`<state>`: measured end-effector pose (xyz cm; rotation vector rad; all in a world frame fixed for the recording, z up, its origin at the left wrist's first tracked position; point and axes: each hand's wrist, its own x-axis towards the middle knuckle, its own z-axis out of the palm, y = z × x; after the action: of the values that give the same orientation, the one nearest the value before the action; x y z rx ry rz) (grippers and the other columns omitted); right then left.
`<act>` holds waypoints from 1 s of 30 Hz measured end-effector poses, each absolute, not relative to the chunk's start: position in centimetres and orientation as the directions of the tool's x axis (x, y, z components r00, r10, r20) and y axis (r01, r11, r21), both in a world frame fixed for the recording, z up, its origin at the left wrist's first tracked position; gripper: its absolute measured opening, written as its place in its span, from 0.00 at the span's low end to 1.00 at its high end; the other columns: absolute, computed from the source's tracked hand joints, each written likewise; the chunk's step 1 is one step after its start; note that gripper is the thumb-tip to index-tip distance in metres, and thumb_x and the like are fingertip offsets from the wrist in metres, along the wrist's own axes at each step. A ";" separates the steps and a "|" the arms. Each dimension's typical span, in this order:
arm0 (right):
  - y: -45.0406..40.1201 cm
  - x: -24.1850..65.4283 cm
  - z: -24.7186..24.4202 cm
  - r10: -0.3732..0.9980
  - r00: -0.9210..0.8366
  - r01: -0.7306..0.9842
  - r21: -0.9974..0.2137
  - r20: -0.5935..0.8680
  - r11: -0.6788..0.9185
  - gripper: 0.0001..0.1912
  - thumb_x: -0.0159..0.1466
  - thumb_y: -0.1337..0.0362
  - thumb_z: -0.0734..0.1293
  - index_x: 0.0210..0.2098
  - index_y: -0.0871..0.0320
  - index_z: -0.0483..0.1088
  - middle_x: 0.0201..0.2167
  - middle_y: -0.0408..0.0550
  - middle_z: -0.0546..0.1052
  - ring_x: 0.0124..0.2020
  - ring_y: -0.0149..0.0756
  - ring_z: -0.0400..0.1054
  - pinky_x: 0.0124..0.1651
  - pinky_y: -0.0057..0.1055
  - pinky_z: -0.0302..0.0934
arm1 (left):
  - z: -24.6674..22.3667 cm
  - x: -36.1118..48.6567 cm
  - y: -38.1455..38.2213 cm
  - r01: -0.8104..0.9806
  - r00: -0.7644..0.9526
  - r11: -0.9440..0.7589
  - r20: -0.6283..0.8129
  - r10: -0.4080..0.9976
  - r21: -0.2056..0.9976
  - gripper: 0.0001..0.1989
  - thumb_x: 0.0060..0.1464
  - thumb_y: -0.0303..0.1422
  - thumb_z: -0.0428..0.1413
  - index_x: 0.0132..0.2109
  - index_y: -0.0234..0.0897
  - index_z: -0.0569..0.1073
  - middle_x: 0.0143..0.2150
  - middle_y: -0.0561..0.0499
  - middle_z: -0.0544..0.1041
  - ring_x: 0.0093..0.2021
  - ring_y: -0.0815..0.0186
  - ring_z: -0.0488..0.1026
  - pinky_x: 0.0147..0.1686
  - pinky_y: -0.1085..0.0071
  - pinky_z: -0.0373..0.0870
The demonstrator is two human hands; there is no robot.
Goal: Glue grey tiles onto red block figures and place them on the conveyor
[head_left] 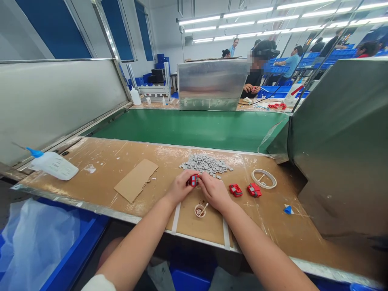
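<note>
Over the middle of the bench, my left hand (pixel 181 186) is closed around a small red plastic piece (pixel 194 180) with pale blue-grey patches on its face. The fingers of my right hand (pixel 214 190) are pressed together at the right side of this same piece; whether they also pinch something smaller is hidden. Just beyond both hands spreads a pile of small flat grey pieces (pixel 206 163). Nearer to me stands a little cup (pixel 200 210) with a thin stick leaning in it. Right of my right hand lie two similar red pieces, one nearer (pixel 235 190) and one farther (pixel 254 190).
A roll of white tape (pixel 263 178) and a blue scrap (pixel 288 209) lie right. Left are a cardboard sheet (pixel 136 180) and a tipped squeeze bottle (pixel 56 165). Beyond runs a green belt (pixel 194 126); a dark metal panel (pixel 342 149) walls the right. A co-worker (pixel 257 72) sits opposite.
</note>
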<state>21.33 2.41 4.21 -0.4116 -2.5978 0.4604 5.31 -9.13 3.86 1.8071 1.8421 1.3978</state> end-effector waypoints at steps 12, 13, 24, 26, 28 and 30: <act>1.6 20.7 3.5 0.471 -0.831 0.185 -0.651 0.297 0.737 0.13 0.76 0.57 0.53 0.40 0.53 0.64 0.34 0.45 0.76 0.33 0.38 0.70 0.36 0.31 0.57 | 3.2 6.1 -9.8 0.663 -0.161 -0.160 0.347 0.924 0.731 0.29 0.56 0.23 0.52 0.64 0.40 0.58 0.59 0.40 0.69 0.59 0.54 0.71 0.62 0.52 0.70; 1.6 20.7 3.6 0.481 -0.826 0.180 -0.672 0.293 0.718 0.13 0.76 0.56 0.53 0.40 0.53 0.64 0.34 0.45 0.76 0.33 0.38 0.70 0.37 0.30 0.57 | 3.4 6.1 -9.9 0.664 -0.155 -0.162 0.347 0.925 0.730 0.27 0.58 0.24 0.51 0.63 0.40 0.58 0.59 0.40 0.69 0.58 0.54 0.71 0.62 0.53 0.70; 2.0 20.5 4.0 0.455 -0.852 0.141 -0.722 0.260 0.677 0.14 0.76 0.55 0.53 0.37 0.52 0.61 0.33 0.44 0.74 0.34 0.37 0.68 0.38 0.30 0.57 | 3.4 5.8 -9.0 0.559 -0.274 -0.114 0.313 0.910 0.821 0.13 0.70 0.36 0.45 0.58 0.40 0.62 0.54 0.43 0.73 0.53 0.58 0.72 0.58 0.59 0.70; 2.2 20.6 4.2 0.418 -0.873 0.144 -0.688 0.249 0.711 0.12 0.76 0.57 0.53 0.38 0.52 0.60 0.32 0.43 0.73 0.33 0.37 0.68 0.37 0.30 0.55 | 3.5 5.7 -9.0 0.531 -0.273 -0.106 0.288 0.918 0.841 0.12 0.70 0.35 0.45 0.57 0.40 0.62 0.53 0.44 0.73 0.52 0.59 0.73 0.57 0.60 0.70; 2.3 20.7 4.2 0.405 -0.883 0.162 -0.656 0.237 0.737 0.10 0.76 0.58 0.54 0.38 0.52 0.60 0.32 0.43 0.73 0.32 0.37 0.68 0.37 0.30 0.54 | 3.5 5.6 -9.0 0.513 -0.270 -0.102 0.274 0.923 0.852 0.13 0.69 0.34 0.46 0.57 0.40 0.61 0.53 0.45 0.73 0.52 0.59 0.72 0.58 0.61 0.70; 2.3 20.7 4.3 0.407 -0.885 0.184 -0.635 0.225 0.751 0.09 0.76 0.59 0.55 0.39 0.53 0.60 0.32 0.43 0.74 0.32 0.37 0.68 0.36 0.30 0.53 | 3.5 5.5 -9.0 0.506 -0.258 -0.104 0.266 0.929 0.856 0.14 0.67 0.33 0.47 0.58 0.40 0.61 0.54 0.44 0.72 0.53 0.59 0.72 0.59 0.61 0.70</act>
<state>20.75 2.34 4.27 -0.4553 -2.5997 0.8898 5.51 -9.04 3.54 1.5700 1.7473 1.3249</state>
